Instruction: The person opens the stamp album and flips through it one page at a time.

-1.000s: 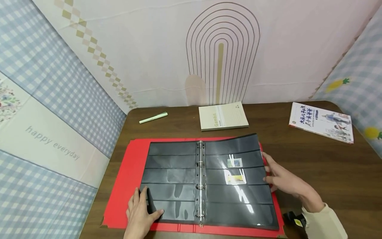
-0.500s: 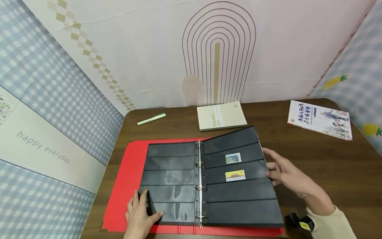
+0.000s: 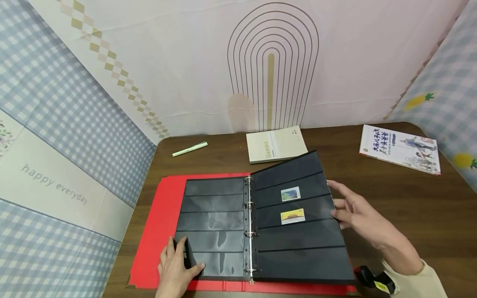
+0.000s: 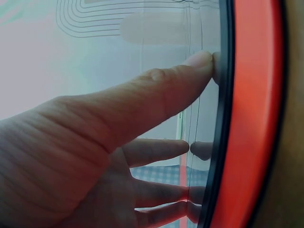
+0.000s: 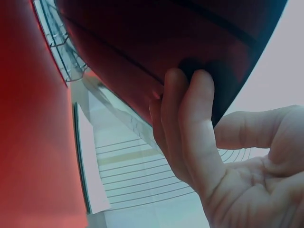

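A red ring-binder stamp album [image 3: 158, 215] lies spread on the table. My right hand [image 3: 359, 215] pinches the outer edge of the black right-hand page [image 3: 298, 260], which is raised and slanted up from the cover. In the right wrist view, several fingers [image 5: 194, 118] lie behind the page and the thumb is in front. Two stamps, one blue-green [image 3: 290, 193] and one yellow [image 3: 292, 216], sit in that page's pockets. My left hand [image 3: 175, 265] rests with straight fingers on the lower left corner of the left page [image 3: 214, 223]. The left wrist view shows the thumb [image 4: 156, 85] touching its glossy surface.
Behind the album lie a pale green pen [image 3: 190, 149] and a cream notebook [image 3: 273, 145]. A white picture book [image 3: 400, 149] is at the back right. A black object with a yellow label [image 3: 376, 281] is beside my right sleeve. Cloth-covered walls enclose the table.
The right page has risen at its outer edge, my right hand lifting it. Glare has left the stamps. My left hand stays on the left page.
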Motion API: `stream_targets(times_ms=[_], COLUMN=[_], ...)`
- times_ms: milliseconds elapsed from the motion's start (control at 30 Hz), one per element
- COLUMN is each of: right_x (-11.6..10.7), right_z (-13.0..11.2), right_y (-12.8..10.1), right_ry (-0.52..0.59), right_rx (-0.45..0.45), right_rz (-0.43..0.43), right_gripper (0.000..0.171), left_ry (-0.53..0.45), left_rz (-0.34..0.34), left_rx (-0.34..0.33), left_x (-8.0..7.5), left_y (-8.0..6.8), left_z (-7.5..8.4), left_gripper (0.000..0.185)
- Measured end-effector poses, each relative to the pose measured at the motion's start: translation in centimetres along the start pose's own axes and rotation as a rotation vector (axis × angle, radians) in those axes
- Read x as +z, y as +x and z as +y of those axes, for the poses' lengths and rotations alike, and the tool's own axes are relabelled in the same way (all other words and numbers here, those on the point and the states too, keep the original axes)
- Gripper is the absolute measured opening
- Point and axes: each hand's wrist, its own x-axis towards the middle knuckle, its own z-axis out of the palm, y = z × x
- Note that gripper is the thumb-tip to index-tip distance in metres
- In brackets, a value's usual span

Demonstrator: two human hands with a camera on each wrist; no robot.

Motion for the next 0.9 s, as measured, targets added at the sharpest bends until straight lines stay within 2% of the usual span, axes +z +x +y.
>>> stream_targets(times_ms=[400, 667, 900], right_x=[1.1, 2.4, 3.3], right_z=[-1.9, -3.6, -4.8], right_y=[0.7, 1.7, 2.3], right_ry=[-0.029, 0.011, -0.019], right_rx=[0.028, -0.033, -0.046], right_rz=[0.028, -0.007, -0.008], right_gripper=[0.070, 0.069, 0.068], left_ry=[0.022, 0.026, 0.028], left_rz=[0.000, -0.003, -0.014], left_rx=[-0.003, -0.018, -0.031], left_x=[-0.1, -0.4, -0.4], left_y=[-0.3, -0.3, -0.3], left_z=[0.4, 0.8, 0.9], left_gripper=[0.096, 0.093, 0.092])
